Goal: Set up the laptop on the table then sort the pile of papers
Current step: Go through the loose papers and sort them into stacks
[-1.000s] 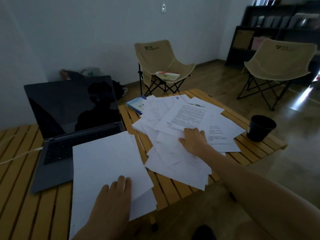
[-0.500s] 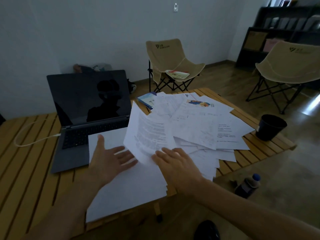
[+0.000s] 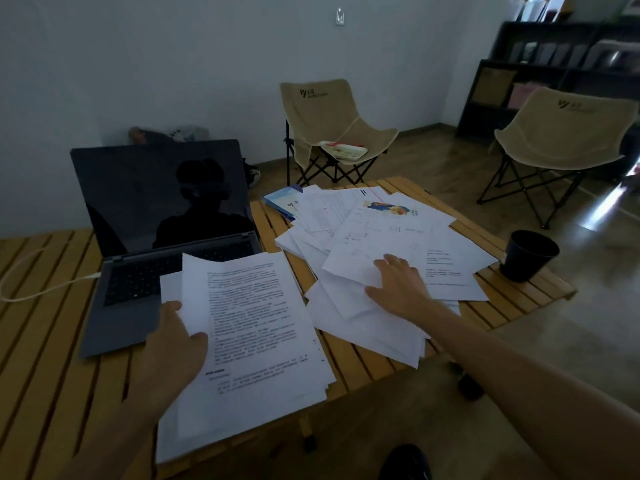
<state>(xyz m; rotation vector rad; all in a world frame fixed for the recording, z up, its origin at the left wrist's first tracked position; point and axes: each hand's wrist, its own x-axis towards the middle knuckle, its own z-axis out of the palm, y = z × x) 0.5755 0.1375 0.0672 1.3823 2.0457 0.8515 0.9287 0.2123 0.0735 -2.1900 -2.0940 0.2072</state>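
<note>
Open laptop (image 3: 166,244) standing at left on slatted table (image 3: 45,341), screen dark. Left hand (image 3: 173,344) pinching printed sheet (image 3: 256,327), thumb on top, atop neat stack (image 3: 242,403) overlapping laptop's front corner. Right hand (image 3: 398,285) flat, fingers spread, pressing loose paper pile (image 3: 381,244). Black cup (image 3: 528,254) at far right edge.

left hand (image 3: 175,344) at lower left of the frame, forearm rising from the bottom edge, thumb curled toward the fingers. right hand (image 3: 398,284) at centre right, arm stretched from the lower right corner, fingers spread flat, palm down.
</note>
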